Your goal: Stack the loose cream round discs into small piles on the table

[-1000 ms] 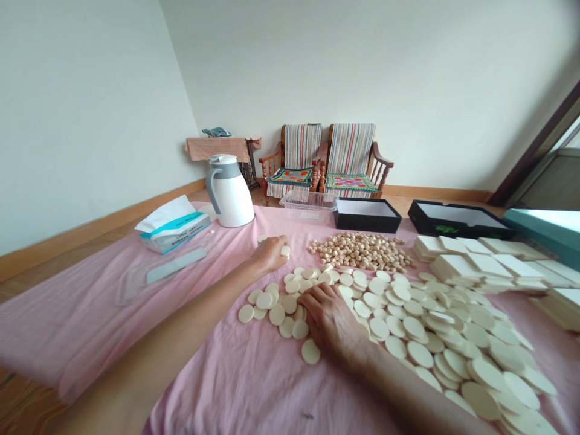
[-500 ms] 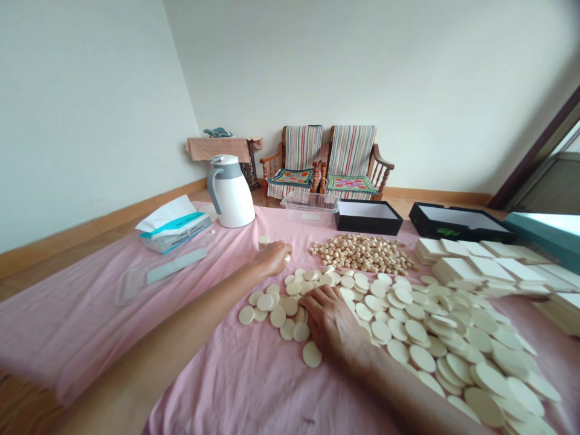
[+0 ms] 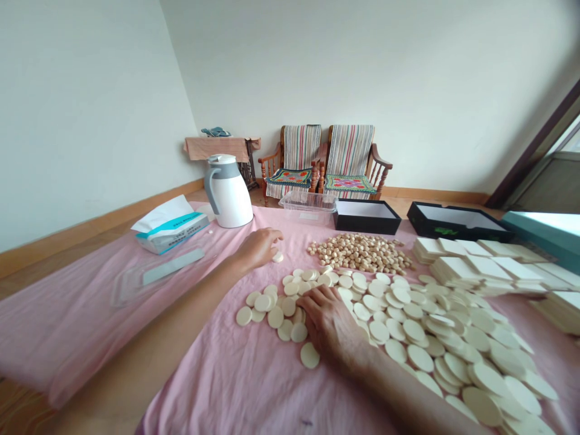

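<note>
Pale round wooden discs (image 3: 394, 329) lie in a wide loose heap on the pink cloth (image 3: 254, 374). My right hand (image 3: 333, 323) rests on the heap's left part, palm down, with bent fingers over several discs; its fingertips are partly hidden. Beyond the heap's left end is my left hand (image 3: 260, 248), low over the cloth, its fingers apart. A single pale disc (image 3: 278, 257) shows just below those fingers, seemingly on the cloth. Small wooden beads or knobs (image 3: 362, 252) form a pile behind the heap.
Stacks of pale square tiles (image 3: 484, 269) stand at the right, near two black box trays (image 3: 367, 225). A clear plastic container (image 3: 308, 208) sits at the back. On the left are a white and grey jug (image 3: 232, 199), a tissue pack (image 3: 172, 229) and a clear lid (image 3: 158, 275).
My left hand has shifted left and its fingers have loosened around the disc. A disc that lay beyond it is now hidden. My right hand stays in place on the heap.
</note>
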### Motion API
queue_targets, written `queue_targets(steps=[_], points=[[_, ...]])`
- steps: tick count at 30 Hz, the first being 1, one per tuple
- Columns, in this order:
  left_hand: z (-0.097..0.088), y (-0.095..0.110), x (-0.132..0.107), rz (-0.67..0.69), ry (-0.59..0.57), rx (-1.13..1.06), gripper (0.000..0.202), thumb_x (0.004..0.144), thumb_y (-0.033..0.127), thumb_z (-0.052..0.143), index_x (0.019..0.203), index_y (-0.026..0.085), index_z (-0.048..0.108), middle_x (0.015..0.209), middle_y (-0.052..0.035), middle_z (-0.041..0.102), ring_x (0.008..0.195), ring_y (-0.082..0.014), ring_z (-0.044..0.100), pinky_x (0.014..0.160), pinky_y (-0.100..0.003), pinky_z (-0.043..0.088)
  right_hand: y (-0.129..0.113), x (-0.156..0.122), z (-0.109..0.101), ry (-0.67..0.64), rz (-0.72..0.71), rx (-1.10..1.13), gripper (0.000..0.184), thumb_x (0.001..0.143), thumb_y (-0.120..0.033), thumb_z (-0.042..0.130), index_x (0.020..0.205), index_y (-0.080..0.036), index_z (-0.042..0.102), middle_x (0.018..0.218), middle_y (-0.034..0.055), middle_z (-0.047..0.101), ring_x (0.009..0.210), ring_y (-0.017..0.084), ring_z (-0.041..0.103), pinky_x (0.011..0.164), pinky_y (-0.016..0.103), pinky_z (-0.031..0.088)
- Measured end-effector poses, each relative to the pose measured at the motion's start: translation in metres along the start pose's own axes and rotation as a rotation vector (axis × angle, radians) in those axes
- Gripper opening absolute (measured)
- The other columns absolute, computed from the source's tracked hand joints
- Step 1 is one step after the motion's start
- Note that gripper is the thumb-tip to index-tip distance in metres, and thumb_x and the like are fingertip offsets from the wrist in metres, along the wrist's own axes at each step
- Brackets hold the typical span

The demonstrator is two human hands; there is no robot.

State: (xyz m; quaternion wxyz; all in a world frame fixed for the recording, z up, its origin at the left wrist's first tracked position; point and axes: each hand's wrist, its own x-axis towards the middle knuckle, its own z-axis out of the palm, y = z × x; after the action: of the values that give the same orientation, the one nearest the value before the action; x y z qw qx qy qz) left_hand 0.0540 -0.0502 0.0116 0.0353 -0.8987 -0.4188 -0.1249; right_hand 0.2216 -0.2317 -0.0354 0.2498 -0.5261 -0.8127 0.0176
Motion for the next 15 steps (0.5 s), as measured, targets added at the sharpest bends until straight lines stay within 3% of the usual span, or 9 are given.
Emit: queue_targets(steps=[4, 7, 15], points=[[-0.019, -0.031, 0.004, -0.033, 0.016, 0.022, 0.031, 0.077, 0.016, 0.053, 0.104, 0.016, 0.067, 0.104, -0.0086, 0.066, 0.094, -0.0221, 0.062, 0.084, -0.029, 0.045, 0.0, -0.001, 0.001, 0.0, 0.002, 0.004, 0.014, 0.087, -0.01, 0.048, 0.086, -0.018, 0.059, 0.088, 0.0045, 0.059, 0.088, 0.019, 0.046, 0.082, 0.034, 0.037], [-0.018, -0.046, 0.004, 0.01, -0.046, 0.027, 0.039, 0.069, 0.014, 0.061, 0.107, 0.018, 0.067, 0.106, -0.0071, 0.068, 0.098, -0.023, 0.062, 0.087, -0.028, 0.044, 0.001, -0.001, 0.002, -0.001, 0.005, 0.006, 0.013, 0.086, -0.009, 0.049, 0.085, -0.018, 0.059, 0.088, 0.0046, 0.059, 0.088, 0.019, 0.047, 0.082, 0.034, 0.037], [0.001, -0.047, 0.005, 0.024, -0.072, 0.004, 0.038, 0.07, 0.013, 0.054, 0.106, 0.02, 0.067, 0.104, -0.0055, 0.07, 0.093, -0.0197, 0.064, 0.078, -0.023, 0.044, 0.0, 0.001, 0.002, 0.005, 0.009, 0.012, 0.014, 0.084, -0.007, 0.05, 0.085, -0.018, 0.059, 0.09, 0.0048, 0.06, 0.089, 0.019, 0.047, 0.083, 0.034, 0.037]])
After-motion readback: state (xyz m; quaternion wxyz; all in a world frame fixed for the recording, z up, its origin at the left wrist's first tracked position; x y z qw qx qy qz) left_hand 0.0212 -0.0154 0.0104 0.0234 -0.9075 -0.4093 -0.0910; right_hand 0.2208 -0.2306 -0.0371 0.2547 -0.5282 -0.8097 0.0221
